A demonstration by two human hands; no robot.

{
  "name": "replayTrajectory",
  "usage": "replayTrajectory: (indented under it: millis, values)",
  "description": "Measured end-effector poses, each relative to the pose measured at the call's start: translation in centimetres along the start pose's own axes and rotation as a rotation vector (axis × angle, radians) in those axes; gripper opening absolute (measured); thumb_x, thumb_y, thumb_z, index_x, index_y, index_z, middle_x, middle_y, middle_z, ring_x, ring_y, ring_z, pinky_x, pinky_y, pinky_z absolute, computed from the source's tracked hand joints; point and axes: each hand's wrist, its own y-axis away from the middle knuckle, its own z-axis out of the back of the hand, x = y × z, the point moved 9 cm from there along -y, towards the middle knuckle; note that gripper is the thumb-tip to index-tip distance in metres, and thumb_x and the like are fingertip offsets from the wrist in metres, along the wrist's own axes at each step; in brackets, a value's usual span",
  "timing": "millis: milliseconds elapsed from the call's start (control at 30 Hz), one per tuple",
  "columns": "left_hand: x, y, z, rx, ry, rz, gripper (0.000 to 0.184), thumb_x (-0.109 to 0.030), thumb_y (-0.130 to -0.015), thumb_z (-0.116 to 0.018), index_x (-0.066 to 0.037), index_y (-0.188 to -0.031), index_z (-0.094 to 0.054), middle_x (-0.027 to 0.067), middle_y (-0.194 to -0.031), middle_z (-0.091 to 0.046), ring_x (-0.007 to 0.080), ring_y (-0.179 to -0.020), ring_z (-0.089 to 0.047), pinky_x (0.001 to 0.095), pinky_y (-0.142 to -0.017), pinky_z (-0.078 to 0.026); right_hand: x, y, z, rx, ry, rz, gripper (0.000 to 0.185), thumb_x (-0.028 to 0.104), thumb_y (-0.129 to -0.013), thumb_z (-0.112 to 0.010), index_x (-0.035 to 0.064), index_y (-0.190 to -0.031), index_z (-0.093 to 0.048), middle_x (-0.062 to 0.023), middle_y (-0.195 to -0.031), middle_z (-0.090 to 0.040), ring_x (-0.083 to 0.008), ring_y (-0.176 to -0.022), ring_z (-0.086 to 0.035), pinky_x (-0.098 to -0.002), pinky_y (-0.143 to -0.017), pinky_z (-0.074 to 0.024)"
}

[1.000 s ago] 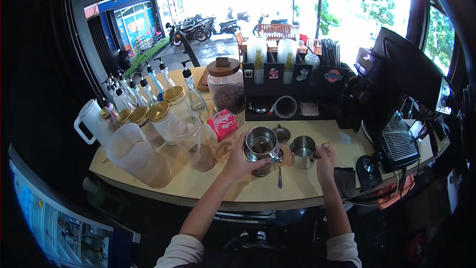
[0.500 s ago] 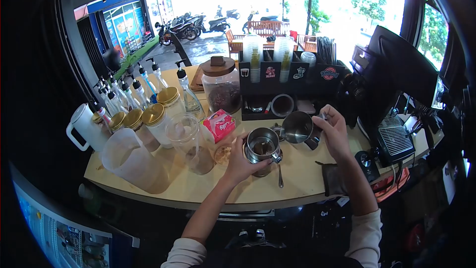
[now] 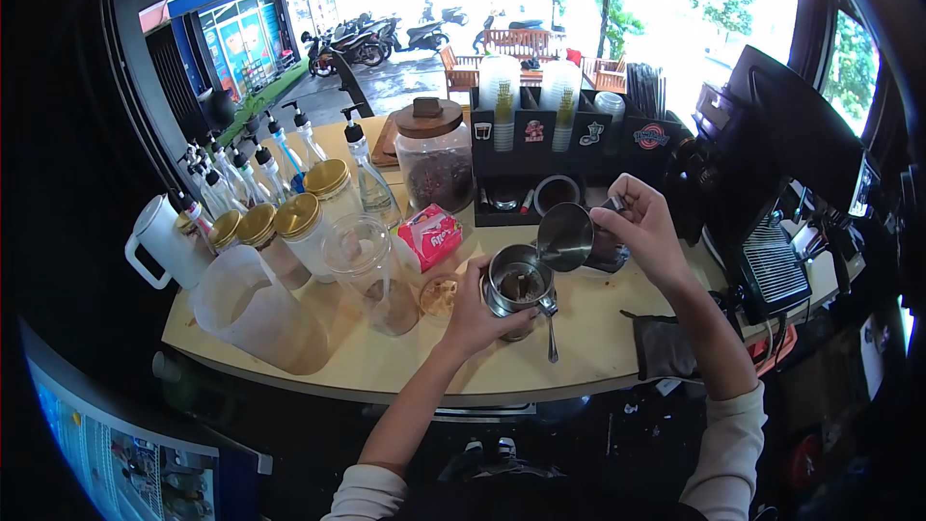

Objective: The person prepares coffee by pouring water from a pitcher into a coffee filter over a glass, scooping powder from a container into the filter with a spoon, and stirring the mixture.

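My left hand (image 3: pixel 475 314) is wrapped round the side of a round metal filter cup (image 3: pixel 519 280) with dark, wet-looking contents, set on top of a glass on the counter. My right hand (image 3: pixel 641 232) grips the handle of a steel jug (image 3: pixel 565 237), which is raised and tipped left, its rim at the upper right edge of the cup. Whether liquid is flowing cannot be made out. A spoon (image 3: pixel 553 340) lies just right of the glass. Left of my left hand are a small dish (image 3: pixel 440 295) and a pink packet (image 3: pixel 430 236).
On the left of the counter (image 3: pixel 463 381) stand a frosted pitcher (image 3: pixel 253 309), a clear plastic jug (image 3: pixel 371 275), gold-lidded jars (image 3: pixel 299 222) and pump bottles. Behind are a wooden-lidded jar (image 3: pixel 434 159) and a black cup rack (image 3: pixel 579 150). A dark cloth (image 3: pixel 666 347) and a machine (image 3: pixel 772 265) are at the right.
My right hand has lifted the steel jug off the counter, moved it left and tilted it over the metal cup. My left hand keeps its hold; the view has shifted slightly.
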Motion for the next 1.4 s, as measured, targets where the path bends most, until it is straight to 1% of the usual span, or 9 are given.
replayTrajectory:
  millis: [200,267,367,767,900,967,1100,1167,1400]
  values:
    - [0.3,0.0,0.1,-0.005,-0.031,-0.004,0.082,-0.026,-0.057,-0.088,-0.004,-0.12,-0.041,0.0123,-0.111,-0.054,0.0239,-0.108,-0.053,0.0371,-0.094,-0.041,0.2,-0.3,-0.5,0.012,0.009,0.008,0.02,0.005,-0.082,-0.067,0.0048,-0.078,-0.047,0.0073,-0.066,-0.042,0.0028,-0.058,-0.037,-0.0164,-0.049,-0.0299]
    - [0.2,0.0,0.0,-0.009,0.037,0.004,0.082,-0.026,-0.056,-0.089,-0.004,-0.12,-0.041,0.0122,-0.111,-0.054,0.0236,-0.107,-0.054,0.037,-0.094,-0.041,0.3,-0.4,-0.6,0.022,0.051,0.005,0.021,0.005,-0.082,-0.067,0.005,-0.077,-0.046,0.0072,-0.066,-0.043,0.0027,-0.057,-0.036,-0.0167,-0.049,-0.0292]
    - [0.1,0.0,0.0,-0.009,0.055,0.008,0.082,-0.025,-0.056,-0.089,-0.004,-0.12,-0.041,0.012,-0.111,-0.054,0.0233,-0.107,-0.054,0.0369,-0.095,-0.041,0.3,-0.5,-0.8,0.019,0.037,0.01,0.022,0.005,-0.082,-0.067,0.0053,-0.076,-0.046,0.0073,-0.066,-0.042,0.0027,-0.057,-0.036,-0.0167,-0.048,-0.0286]
    - [-0.4,-0.1,0.1,-0.015,0.045,-0.007,0.084,-0.024,-0.055,-0.089,-0.004,-0.12,-0.041,0.0125,-0.112,-0.055,0.0245,-0.109,-0.054,0.0376,-0.096,-0.041,0.8,-1.0,-1.5,0.033,0.102,0.014,0.023,0.004,-0.08,-0.067,0.0049,-0.076,-0.044,0.0074,-0.066,-0.041,0.0025,-0.059,-0.034,-0.0166,-0.051,-0.0298]
    - [-0.2,0.0,0.0,-0.014,0.046,-0.008,0.083,-0.024,-0.055,-0.089,-0.004,-0.12,-0.041,0.0125,-0.112,-0.055,0.0247,-0.108,-0.054,0.0377,-0.096,-0.041,1.0,-1.0,-1.7,0.033,0.09,0.016,0.024,0.005,-0.081,-0.067,0.0046,-0.076,-0.044,0.0071,-0.067,-0.041,0.0026,-0.059,-0.035,-0.0165,-0.051,-0.0305]
    - [-0.2,0.0,0.1,-0.015,0.041,-0.013,0.084,-0.025,-0.055,-0.089,-0.004,-0.12,-0.041,0.0127,-0.112,-0.055,0.0251,-0.108,-0.054,0.0378,-0.095,-0.041,1.0,-1.0,-1.5,0.044,0.186,0.023,0.024,0.005,-0.081,-0.067,0.0046,-0.077,-0.043,0.007,-0.068,-0.04,0.0025,-0.059,-0.035,-0.0169,-0.051,-0.0311]
    - [0.1,0.0,0.0,-0.013,0.04,-0.004,0.084,-0.025,-0.055,-0.089,-0.004,-0.12,-0.041,0.0128,-0.113,-0.055,0.0254,-0.109,-0.054,0.0381,-0.095,-0.041,1.5,-0.9,-1.8,0.035,0.149,0.029,0.024,0.006,-0.081,-0.067,0.0048,-0.076,-0.043,0.0072,-0.067,-0.039,0.0023,-0.059,-0.034,-0.0175,-0.05,-0.0299]
    - [0.3,0.0,0.0,-0.012,0.044,-0.003,0.084,-0.025,-0.055,-0.089,-0.004,-0.12,-0.04,0.0128,-0.113,-0.054,0.0257,-0.109,-0.053,0.0383,-0.095,-0.041,1.6,-1.0,-1.8,0.036,0.206,0.051,0.025,0.006,-0.081,-0.067,0.0047,-0.076,-0.043,0.0073,-0.067,-0.039,0.0021,-0.059,-0.033,-0.0176,-0.05,-0.0291]
    - [0.0,0.1,0.0,-0.02,0.05,-0.021,0.084,-0.025,-0.055,-0.089,-0.003,-0.121,-0.04,0.0126,-0.113,-0.054,0.0254,-0.108,-0.054,0.0381,-0.095,-0.041,1.8,-1.1,-2.1,0.041,0.213,0.048,0.025,0.006,-0.081,-0.067,0.0047,-0.076,-0.042,0.0068,-0.066,-0.04,0.0021,-0.059,-0.034,-0.0171,-0.05,-0.0299]
